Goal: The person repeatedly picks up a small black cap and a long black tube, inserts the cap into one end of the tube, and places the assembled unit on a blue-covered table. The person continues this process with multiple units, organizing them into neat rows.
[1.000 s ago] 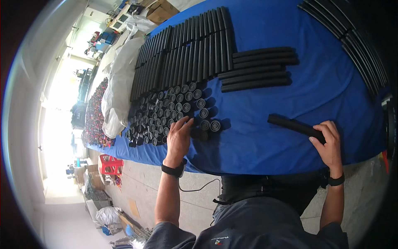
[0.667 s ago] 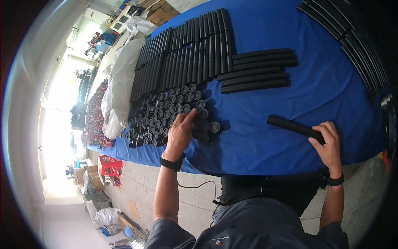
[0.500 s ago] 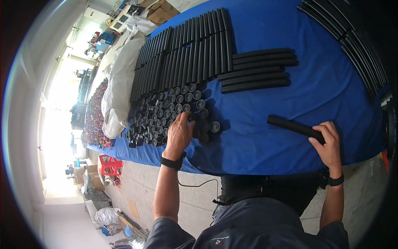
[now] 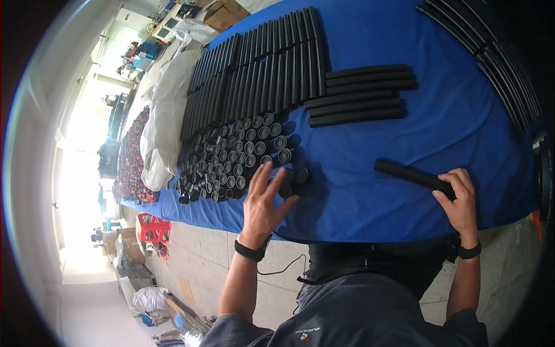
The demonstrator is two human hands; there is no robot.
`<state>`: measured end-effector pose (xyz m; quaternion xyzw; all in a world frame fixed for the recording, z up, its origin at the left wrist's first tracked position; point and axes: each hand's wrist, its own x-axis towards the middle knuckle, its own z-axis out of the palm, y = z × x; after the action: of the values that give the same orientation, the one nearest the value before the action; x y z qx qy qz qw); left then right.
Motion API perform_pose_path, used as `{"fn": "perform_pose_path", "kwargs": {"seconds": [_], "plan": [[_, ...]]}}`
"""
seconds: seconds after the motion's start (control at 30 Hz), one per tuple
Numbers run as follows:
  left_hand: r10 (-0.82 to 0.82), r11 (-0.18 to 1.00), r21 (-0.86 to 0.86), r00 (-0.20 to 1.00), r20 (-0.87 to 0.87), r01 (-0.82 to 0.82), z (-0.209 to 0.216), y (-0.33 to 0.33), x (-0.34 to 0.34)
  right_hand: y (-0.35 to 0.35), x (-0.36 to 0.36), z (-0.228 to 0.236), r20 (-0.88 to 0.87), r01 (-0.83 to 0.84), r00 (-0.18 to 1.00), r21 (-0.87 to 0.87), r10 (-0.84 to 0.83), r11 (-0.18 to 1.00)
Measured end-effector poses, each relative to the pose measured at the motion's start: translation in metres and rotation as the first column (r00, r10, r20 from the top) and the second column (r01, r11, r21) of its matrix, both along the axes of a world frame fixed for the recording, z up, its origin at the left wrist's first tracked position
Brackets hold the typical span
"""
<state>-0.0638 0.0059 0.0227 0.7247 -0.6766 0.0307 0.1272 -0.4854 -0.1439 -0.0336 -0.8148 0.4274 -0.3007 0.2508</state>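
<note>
Above the near right side of a group of round black caps (image 4: 239, 157), my left hand (image 4: 263, 205) is open with fingers spread. Its fingertips are close to the nearest caps and partly cover some; whether they touch cannot be made out. My right hand (image 4: 458, 196) is wrapped round the near right end of a short black tube (image 4: 407, 173). The tube slants over the blue cloth (image 4: 358, 196), its other end pointing left and away from me. A black band circles each wrist.
Long rows of black tubes (image 4: 272, 72) lie beyond the caps, with several loose tubes (image 4: 358, 107) beside them. More tubes (image 4: 500, 66) lie at the far right. White plastic sheeting (image 4: 163, 124) and a heap of small colourful pieces (image 4: 132, 165) are at left; a red stool (image 4: 154, 228) stands below.
My left hand has drawn back toward me and a little right, its bent fingers now spread apart. My right hand and its tube have hardly moved.
</note>
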Motion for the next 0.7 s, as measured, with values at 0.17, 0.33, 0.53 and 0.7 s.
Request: {"fn": "perform_pose_path", "kwargs": {"seconds": [0.17,0.33,0.53,0.7], "plan": [[-0.003,0.998,0.055,1.0,0.021,0.002,-0.028,0.01,0.009,0.0,0.002,0.001,-0.022,-0.01,1.0,-0.011,0.009,1.0],[0.032,0.999,0.028,0.997,0.074,-0.035,-0.027,0.008,0.023,0.0,0.0,-0.001,-0.021,-0.009,1.0,-0.022,0.008,1.0],[-0.072,0.997,0.014,0.995,0.069,0.071,-0.033,0.013,0.033,0.0,0.001,0.001,-0.013,-0.008,1.0,-0.019,0.008,1.0],[-0.066,0.998,0.01,0.998,0.024,0.066,-0.033,0.012,0.032,-0.001,0.0,0.001,-0.01,-0.009,1.0,-0.015,0.009,1.0]]}}
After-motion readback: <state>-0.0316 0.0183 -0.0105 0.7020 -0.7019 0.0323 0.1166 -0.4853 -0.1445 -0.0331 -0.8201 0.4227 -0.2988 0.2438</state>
